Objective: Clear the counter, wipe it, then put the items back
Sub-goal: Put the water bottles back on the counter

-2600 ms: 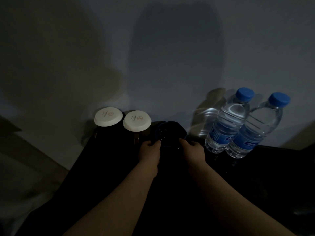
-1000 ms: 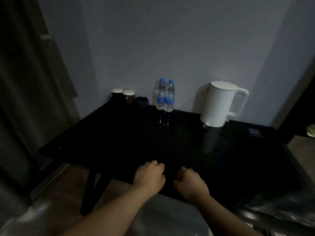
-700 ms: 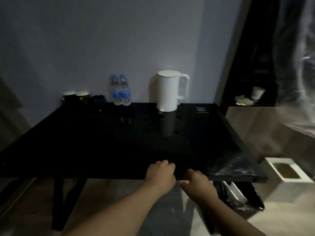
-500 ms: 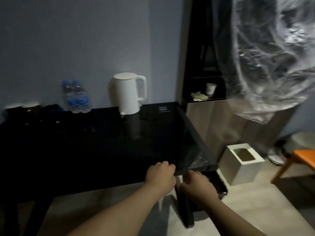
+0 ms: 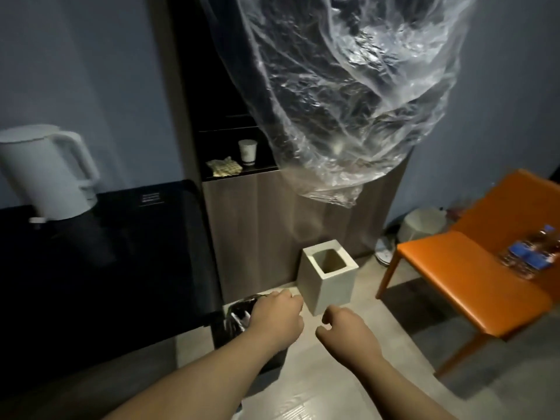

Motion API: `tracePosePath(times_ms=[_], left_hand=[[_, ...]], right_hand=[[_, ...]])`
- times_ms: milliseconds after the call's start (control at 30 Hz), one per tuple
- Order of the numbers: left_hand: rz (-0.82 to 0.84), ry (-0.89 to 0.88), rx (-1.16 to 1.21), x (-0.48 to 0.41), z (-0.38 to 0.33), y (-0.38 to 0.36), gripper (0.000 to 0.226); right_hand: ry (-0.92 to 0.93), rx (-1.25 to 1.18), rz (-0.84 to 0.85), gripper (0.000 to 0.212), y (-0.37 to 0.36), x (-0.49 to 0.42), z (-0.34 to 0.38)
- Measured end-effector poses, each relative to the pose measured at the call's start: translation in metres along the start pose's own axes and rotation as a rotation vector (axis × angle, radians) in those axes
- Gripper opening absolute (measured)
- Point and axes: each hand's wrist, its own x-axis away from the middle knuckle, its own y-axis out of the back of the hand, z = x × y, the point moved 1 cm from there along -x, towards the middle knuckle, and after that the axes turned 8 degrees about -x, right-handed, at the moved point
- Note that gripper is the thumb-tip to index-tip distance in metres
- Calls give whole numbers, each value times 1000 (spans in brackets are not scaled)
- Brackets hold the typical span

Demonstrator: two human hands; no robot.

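The black counter [image 5: 121,268] fills the left side, and a white kettle [image 5: 45,177] stands on it by the wall. Two blue-labelled water bottles [image 5: 527,256] lie on the orange chair [image 5: 472,286] at the right. A yellowish cloth [image 5: 225,168] sits on a dark shelf beyond the counter's right end. My left hand [image 5: 275,322] and my right hand [image 5: 348,338] are held out over the floor past the counter's corner. Both have curled fingers and hold nothing.
A white square bin [image 5: 330,286] stands on the floor just ahead of my hands. A black lined bin [image 5: 239,313] sits under the counter's corner. A paper cup [image 5: 248,151] is on the shelf. Clear plastic wrap [image 5: 348,101] hangs overhead.
The view has swung right, away from the counter's back row toward the shelf unit and chair. My hands let go of the dark item by the cups and stay curled, holding nothing.
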Motion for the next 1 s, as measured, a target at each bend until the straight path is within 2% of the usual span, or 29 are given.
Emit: tracePosePath(times_ms=[233, 500, 733, 1000], left_hand=[[30, -125, -25, -99, -73, -2, 31], [48, -246, -24, -243, -140, 2, 31], [80, -322, -59, -352, -214, 23, 32], [122, -315, -41, -451, -325, 23, 27]], right_hand=[[-115, -48, -15, 27, 41, -58, -88], [-262, -122, -22, 8, 102, -171, -160], [-360, -185, 7, 10, 165, -246, -230], [-367, -157, 32, 6, 245, -308, -348]])
